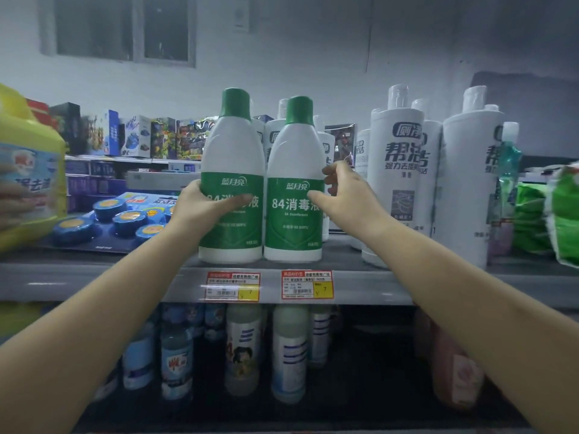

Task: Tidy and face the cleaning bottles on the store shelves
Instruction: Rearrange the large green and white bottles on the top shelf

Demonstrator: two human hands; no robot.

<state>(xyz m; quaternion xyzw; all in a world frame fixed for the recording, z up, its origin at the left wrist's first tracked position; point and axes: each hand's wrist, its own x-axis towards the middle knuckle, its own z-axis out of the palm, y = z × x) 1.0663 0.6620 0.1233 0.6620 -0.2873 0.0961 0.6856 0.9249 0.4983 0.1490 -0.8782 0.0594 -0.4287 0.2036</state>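
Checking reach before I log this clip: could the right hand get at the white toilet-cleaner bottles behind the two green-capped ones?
Probably yes. The right hand is beside the right green-capped bottle, and the gap to the tall white bottle looks open.

Just the one camera here, head-mounted and wide-angle, looking straight at the shelving from about arm's reach. It sits roughly level with the upper shelf (94,283), so you see the fronts of the bottles up there, and it looks down into the darker lower shelf (360,411). Both forearms come in from the bottom corners. Edges blur and bend a fair bit
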